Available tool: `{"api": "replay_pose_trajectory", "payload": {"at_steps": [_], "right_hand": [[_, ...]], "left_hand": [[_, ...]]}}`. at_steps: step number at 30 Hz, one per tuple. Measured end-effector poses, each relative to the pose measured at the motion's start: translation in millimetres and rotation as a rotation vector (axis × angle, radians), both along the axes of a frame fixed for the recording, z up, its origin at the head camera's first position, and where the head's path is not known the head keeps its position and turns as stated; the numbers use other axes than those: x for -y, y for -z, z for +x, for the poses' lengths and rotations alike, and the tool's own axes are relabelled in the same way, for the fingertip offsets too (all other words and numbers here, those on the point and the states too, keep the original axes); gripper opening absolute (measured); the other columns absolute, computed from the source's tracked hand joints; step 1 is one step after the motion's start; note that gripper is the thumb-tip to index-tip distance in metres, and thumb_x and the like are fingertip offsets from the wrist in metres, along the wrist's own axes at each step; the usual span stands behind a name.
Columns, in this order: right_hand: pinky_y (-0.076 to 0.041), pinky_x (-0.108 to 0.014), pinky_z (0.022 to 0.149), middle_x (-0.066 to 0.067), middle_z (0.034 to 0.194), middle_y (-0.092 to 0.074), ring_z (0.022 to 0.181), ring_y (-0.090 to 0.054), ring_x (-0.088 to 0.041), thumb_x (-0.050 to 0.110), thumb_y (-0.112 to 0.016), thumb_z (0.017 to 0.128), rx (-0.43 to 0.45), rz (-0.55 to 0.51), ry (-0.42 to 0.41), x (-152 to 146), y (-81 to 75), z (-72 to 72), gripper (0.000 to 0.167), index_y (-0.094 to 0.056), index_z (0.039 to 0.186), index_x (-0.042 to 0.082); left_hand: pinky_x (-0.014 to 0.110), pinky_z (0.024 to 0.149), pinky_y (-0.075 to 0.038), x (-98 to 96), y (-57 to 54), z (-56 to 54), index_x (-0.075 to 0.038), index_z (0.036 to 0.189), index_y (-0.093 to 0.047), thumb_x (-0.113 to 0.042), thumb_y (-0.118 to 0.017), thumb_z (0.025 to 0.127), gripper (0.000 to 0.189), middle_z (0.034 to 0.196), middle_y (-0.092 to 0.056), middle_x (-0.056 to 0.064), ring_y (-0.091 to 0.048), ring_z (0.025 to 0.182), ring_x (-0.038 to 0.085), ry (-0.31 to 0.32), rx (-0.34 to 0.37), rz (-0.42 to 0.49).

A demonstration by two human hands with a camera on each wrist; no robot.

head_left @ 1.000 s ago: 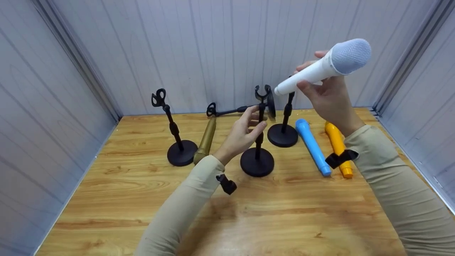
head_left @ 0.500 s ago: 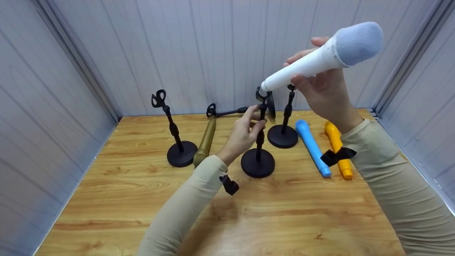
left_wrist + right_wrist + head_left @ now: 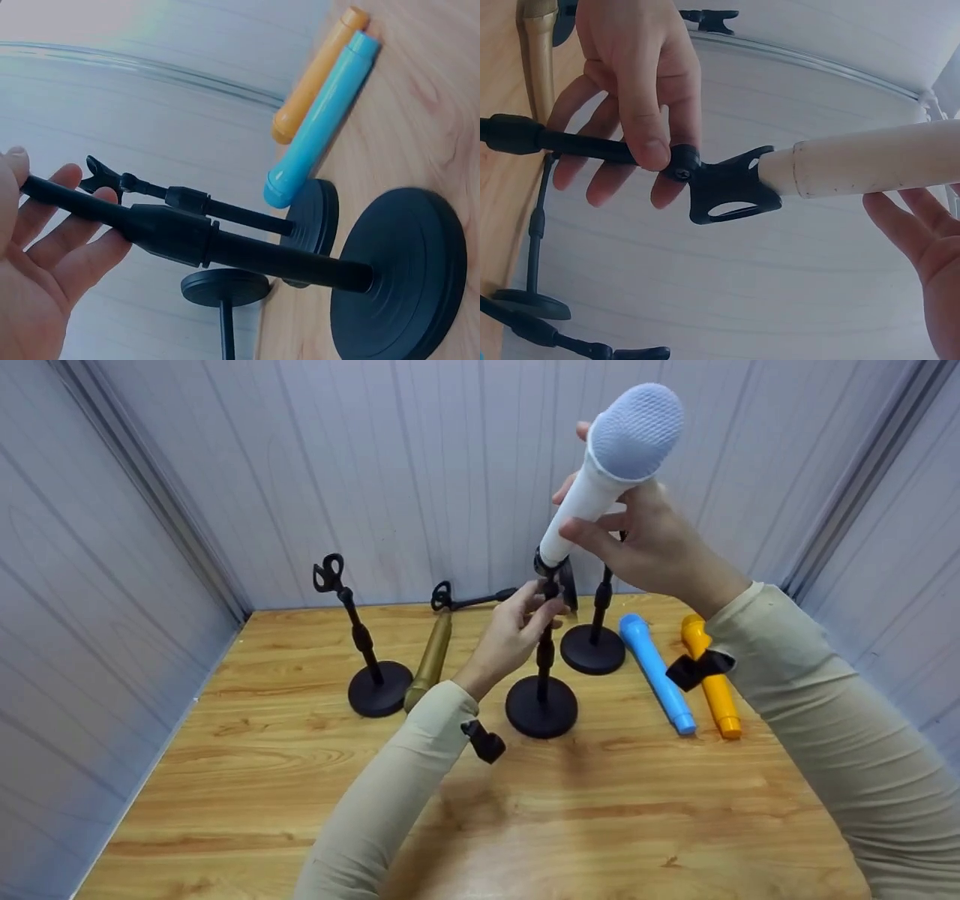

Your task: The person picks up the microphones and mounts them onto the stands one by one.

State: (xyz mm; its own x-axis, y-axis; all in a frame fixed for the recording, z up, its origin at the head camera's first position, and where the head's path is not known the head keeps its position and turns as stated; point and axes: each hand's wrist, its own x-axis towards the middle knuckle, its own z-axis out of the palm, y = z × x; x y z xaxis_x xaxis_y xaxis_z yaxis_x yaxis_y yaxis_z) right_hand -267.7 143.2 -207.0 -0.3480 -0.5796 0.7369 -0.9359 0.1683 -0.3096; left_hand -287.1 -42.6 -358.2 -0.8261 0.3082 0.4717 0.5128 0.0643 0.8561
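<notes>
Pale panelled walls (image 3: 450, 472) enclose a wooden table (image 3: 300, 810), where we see a person in beige sleeves (image 3: 390, 787) with both arms stretched forward. The centre stand (image 3: 545, 654), black, rises upright in front of the person; we find the left stand (image 3: 362, 639) and the rear stand (image 3: 602, 595) upright too, while a fourth stand (image 3: 504, 595) lies on its side near the back wall. Above the centre stand we see the white microphone (image 3: 600, 484), tilted with its head uppermost. A gold microphone (image 3: 430, 660) lies beside the left stand; blue (image 3: 658, 671) and orange (image 3: 720, 701) microphones lie side by side at right. The right hand (image 3: 645, 536) grips the white handle between thumb and fingers; the left hand (image 3: 510, 634) holds the centre stand's pole, fingers curled around it. Just above, the microphone's narrow tail meets the black clip (image 3: 735, 184); how deep, we cannot tell.
</notes>
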Motion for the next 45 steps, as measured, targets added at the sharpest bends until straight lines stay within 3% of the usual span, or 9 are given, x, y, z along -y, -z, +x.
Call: {"api": "replay_pose_trajectory", "payload": {"at_steps": [9, 15, 20, 24, 29, 34, 37, 40, 45], "right_hand": [[-0.060, -0.037, 0.083, -0.014, 0.117, -0.061, 0.104, -0.065, -0.021, 0.007, -0.066, 0.099, -0.082, 0.142, -0.029, 6, -6.2, -5.7, 0.078, -0.015, 0.155, -0.008], [-0.058, -0.043, 0.085, -0.020, 0.120, -0.061, 0.111, -0.065, -0.030, 0.008, -0.067, 0.099, -0.059, 0.238, -0.036, 13, -7.8, -9.0, 0.053, -0.038, 0.139, -0.008], [-0.058, -0.038, 0.088, -0.014, 0.119, -0.064, 0.110, -0.065, -0.024, 0.001, -0.068, 0.096, 0.070, 0.142, -0.088, 13, -0.3, -13.8, 0.043, -0.046, 0.132, -0.007], [-0.058, -0.037, 0.087, -0.009, 0.117, -0.065, 0.111, -0.064, -0.022, -0.003, -0.069, 0.094, 0.062, 0.052, -0.109, 12, 12.1, -20.3, 0.040, -0.048, 0.129, -0.006], [-0.058, -0.039, 0.088, -0.010, 0.118, -0.064, 0.111, -0.064, -0.020, -0.004, -0.068, 0.094, 0.055, 0.024, -0.108, 14, 27.1, -25.0, 0.039, -0.048, 0.127, -0.008], [-0.050, -0.040, 0.100, -0.008, 0.120, -0.067, 0.115, -0.062, -0.024, 0.009, -0.071, 0.096, 0.004, 0.018, -0.128, 10, 18.2, -16.4, 0.037, -0.056, 0.127, -0.005], [-0.048, -0.036, 0.101, -0.007, 0.119, -0.069, 0.111, -0.063, -0.023, 0.025, -0.069, 0.100, -0.025, -0.006, -0.136, 8, 12.8, -10.8, 0.039, -0.059, 0.125, -0.003], [-0.050, -0.033, 0.095, -0.007, 0.114, -0.071, 0.104, -0.066, -0.021, 0.034, -0.065, 0.101, -0.011, -0.029, -0.149, 9, 16.0, -9.6, 0.040, -0.062, 0.118, -0.003], [-0.051, -0.033, 0.095, -0.009, 0.110, -0.071, 0.104, -0.066, -0.024, 0.033, -0.066, 0.101, 0.034, -0.041, -0.158, 8, 27.9, -18.4, 0.041, -0.062, 0.115, -0.005]], "left_hand": [[0.038, 0.075, -0.059, -7.8, 1.0, 2.0, -0.007, 0.114, -0.060, -0.017, -0.054, 0.107, 0.014, 0.098, -0.073, 0.007, -0.070, 0.082, 0.016, -0.047, -0.079, -0.035], [0.039, 0.072, -0.059, -7.4, 3.5, 3.1, -0.005, 0.111, -0.059, -0.016, -0.055, 0.107, 0.013, 0.093, -0.071, 0.009, -0.070, 0.078, 0.017, -0.078, -0.102, -0.028], [0.042, 0.071, -0.059, -6.6, 4.0, 5.1, -0.003, 0.107, -0.057, -0.014, -0.056, 0.106, 0.012, 0.092, -0.071, 0.011, -0.071, 0.077, 0.020, -0.090, -0.101, -0.016], [0.038, 0.071, -0.059, -4.7, 3.4, 2.3, -0.005, 0.106, -0.058, -0.017, -0.056, 0.106, 0.012, 0.092, -0.071, 0.009, -0.070, 0.076, 0.017, -0.097, -0.111, -0.016], [0.032, 0.070, -0.059, -2.0, 5.9, 0.8, -0.006, 0.107, -0.058, -0.020, -0.057, 0.106, 0.014, 0.093, -0.073, 0.007, -0.071, 0.077, 0.018, -0.110, -0.121, -0.035], [0.029, 0.069, -0.059, -3.3, 4.7, 1.5, -0.005, 0.106, -0.056, -0.017, -0.055, 0.106, 0.013, 0.093, -0.073, 0.009, -0.072, 0.078, 0.022, -0.112, -0.154, -0.091], [0.028, 0.068, -0.059, -6.0, 2.4, 1.2, -0.005, 0.105, -0.055, -0.018, -0.055, 0.107, 0.013, 0.092, -0.072, 0.009, -0.072, 0.077, 0.020, -0.121, -0.175, -0.114], [0.029, 0.068, -0.059, -7.9, 2.6, 0.6, -0.005, 0.105, -0.055, -0.017, -0.055, 0.107, 0.012, 0.091, -0.071, 0.008, -0.071, 0.076, 0.019, -0.122, -0.175, -0.110], [0.030, 0.066, -0.058, -7.5, 6.0, 2.5, -0.005, 0.105, -0.056, -0.018, -0.055, 0.107, 0.013, 0.090, -0.070, 0.008, -0.072, 0.076, 0.022, -0.109, -0.164, -0.104]]}}
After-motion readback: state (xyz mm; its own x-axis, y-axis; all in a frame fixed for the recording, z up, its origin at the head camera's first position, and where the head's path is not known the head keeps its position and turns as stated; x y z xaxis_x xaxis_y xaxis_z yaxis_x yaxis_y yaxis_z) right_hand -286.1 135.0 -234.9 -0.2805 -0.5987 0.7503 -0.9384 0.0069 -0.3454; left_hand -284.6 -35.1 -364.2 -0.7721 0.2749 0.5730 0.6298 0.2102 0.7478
